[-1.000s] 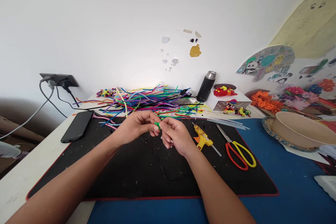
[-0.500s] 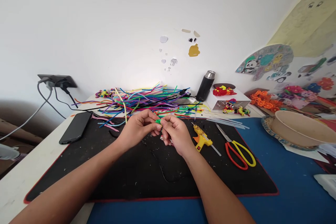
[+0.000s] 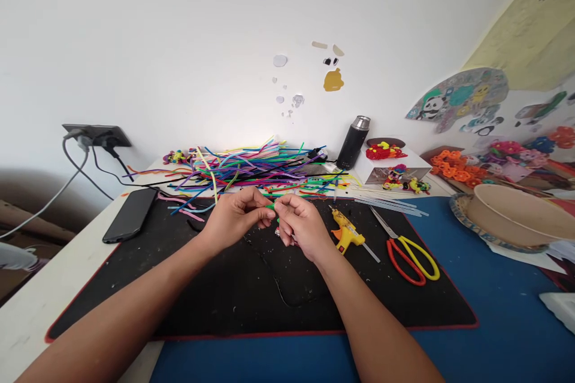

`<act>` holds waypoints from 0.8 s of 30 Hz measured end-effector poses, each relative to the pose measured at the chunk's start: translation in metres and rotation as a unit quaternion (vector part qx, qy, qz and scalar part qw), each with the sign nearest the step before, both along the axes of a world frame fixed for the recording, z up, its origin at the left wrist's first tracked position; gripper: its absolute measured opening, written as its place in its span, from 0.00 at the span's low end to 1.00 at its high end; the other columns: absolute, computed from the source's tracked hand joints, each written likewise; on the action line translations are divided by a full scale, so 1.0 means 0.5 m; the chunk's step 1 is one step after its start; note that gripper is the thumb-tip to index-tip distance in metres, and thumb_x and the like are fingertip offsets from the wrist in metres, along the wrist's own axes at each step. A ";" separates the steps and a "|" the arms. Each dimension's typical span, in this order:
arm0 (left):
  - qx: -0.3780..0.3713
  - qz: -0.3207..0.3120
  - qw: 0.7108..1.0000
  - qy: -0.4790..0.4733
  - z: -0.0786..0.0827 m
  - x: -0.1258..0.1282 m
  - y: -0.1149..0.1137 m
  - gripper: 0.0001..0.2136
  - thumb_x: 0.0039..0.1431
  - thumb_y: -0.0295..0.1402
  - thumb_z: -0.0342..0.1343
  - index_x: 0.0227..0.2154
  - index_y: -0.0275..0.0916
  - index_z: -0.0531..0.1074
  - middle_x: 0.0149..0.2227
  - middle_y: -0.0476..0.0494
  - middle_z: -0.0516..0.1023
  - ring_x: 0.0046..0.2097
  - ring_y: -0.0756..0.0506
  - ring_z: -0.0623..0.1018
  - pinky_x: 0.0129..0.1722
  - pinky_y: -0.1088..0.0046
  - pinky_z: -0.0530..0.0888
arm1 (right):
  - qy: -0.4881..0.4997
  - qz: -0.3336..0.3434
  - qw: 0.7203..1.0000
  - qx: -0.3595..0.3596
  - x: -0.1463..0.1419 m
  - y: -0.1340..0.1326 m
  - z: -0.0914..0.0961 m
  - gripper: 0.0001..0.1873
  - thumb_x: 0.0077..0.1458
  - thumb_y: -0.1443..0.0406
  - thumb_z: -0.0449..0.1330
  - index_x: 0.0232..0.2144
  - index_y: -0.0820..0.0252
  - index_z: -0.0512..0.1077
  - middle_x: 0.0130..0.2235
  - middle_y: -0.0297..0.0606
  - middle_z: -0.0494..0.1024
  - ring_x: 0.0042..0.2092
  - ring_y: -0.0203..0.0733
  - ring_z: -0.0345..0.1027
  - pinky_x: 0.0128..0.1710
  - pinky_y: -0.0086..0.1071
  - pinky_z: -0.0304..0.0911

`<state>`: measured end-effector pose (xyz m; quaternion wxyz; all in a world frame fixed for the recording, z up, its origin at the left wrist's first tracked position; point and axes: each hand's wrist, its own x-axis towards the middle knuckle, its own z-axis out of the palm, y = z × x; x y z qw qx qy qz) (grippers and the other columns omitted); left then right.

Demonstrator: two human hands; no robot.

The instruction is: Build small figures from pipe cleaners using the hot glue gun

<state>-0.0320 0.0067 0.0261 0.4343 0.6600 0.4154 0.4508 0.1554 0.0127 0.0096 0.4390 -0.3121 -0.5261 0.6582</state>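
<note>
Both hands meet above the black mat [image 3: 224, 293]. My left hand [image 3: 236, 215] and my right hand [image 3: 300, 224] each pinch a small green pipe-cleaner piece [image 3: 270, 206] between fingertips, with fingers curled closed. Just behind the hands lies a big pile of coloured pipe cleaners [image 3: 251, 170]. A thin black wire [image 3: 278, 287] lies on the mat below the hands.
A yellow glue gun [image 3: 345, 231] and red-and-yellow scissors [image 3: 411, 254] lie to the right on the mat. A black phone [image 3: 124, 222] rests at the left, a black flask [image 3: 354, 142] at the back, a round bowl [image 3: 512, 215] far right. Cables hang from a wall socket [image 3: 96, 134].
Both hands have shifted slightly up and away, still working the green piece between the fingertips. The view tilted a little.
</note>
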 end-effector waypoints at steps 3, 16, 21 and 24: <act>0.014 0.019 0.999 0.025 -0.007 0.001 0.003 0.14 0.58 0.43 0.69 0.31 0.39 0.74 0.25 0.46 0.82 0.26 0.46 0.81 0.30 0.71 0.80 | -0.006 -0.003 1.000 -0.011 -0.001 0.006 -0.008 0.18 0.58 0.50 0.65 0.34 0.57 0.70 0.16 0.19 0.61 0.14 0.30 0.58 0.15 0.23 0.48; -0.093 0.033 0.995 -0.026 0.001 0.022 0.007 0.20 0.50 0.47 0.73 0.32 0.38 0.72 0.24 0.50 0.80 0.21 0.49 0.77 0.22 0.74 0.77 | -0.003 -0.023 0.999 -0.030 -0.004 0.007 -0.012 0.17 0.57 0.51 0.66 0.33 0.57 0.69 0.16 0.19 0.60 0.14 0.29 0.56 0.14 0.23 0.46; -0.067 0.029 0.997 0.009 -0.004 0.015 0.012 0.15 0.54 0.44 0.69 0.32 0.39 0.72 0.24 0.50 0.80 0.26 0.47 0.80 0.25 0.74 0.78 | -0.005 -0.024 0.999 -0.037 -0.004 0.008 -0.014 0.17 0.55 0.51 0.66 0.32 0.57 0.69 0.16 0.19 0.61 0.14 0.29 0.56 0.14 0.24 0.45; -0.049 0.029 0.998 0.026 -0.009 0.013 0.011 0.14 0.56 0.43 0.67 0.33 0.38 0.72 0.24 0.50 0.80 0.25 0.48 0.79 0.26 0.73 0.77 | -0.004 -0.017 0.999 -0.042 -0.003 0.008 -0.013 0.17 0.56 0.51 0.66 0.33 0.57 0.69 0.16 0.19 0.60 0.14 0.29 0.56 0.14 0.24 0.45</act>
